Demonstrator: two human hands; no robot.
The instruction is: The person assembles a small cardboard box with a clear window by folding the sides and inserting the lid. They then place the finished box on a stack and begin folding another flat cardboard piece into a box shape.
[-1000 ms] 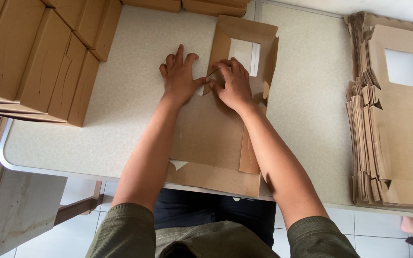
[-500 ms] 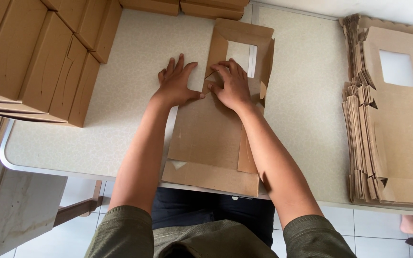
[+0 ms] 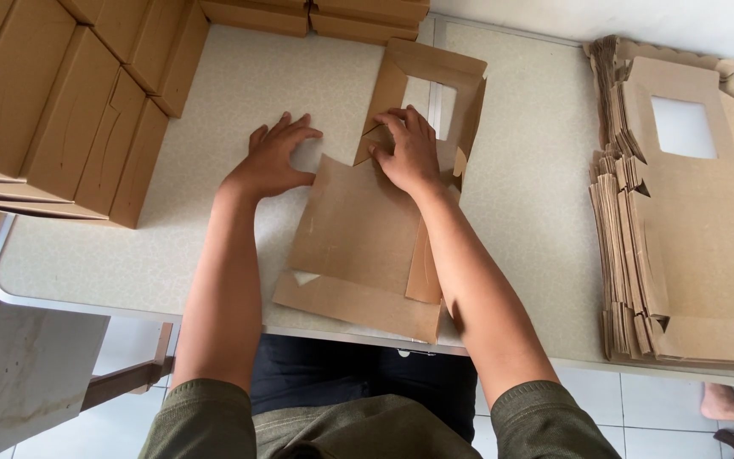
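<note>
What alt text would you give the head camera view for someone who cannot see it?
A person's right hand presses a windowed brown cardboard box blank on a speckled table, the left hand flat beside it. Folded boxes sit left, a stack of flat blanks right.

Pretty bright, even daylight here, soft shadows under both forearms on the table (image 3: 214, 127). Sharp focus, no glare, slight wide-angle bend near the edges.

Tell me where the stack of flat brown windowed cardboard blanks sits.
The stack of flat cardboard blanks lies at the table's right end, right of the right hand.
</note>
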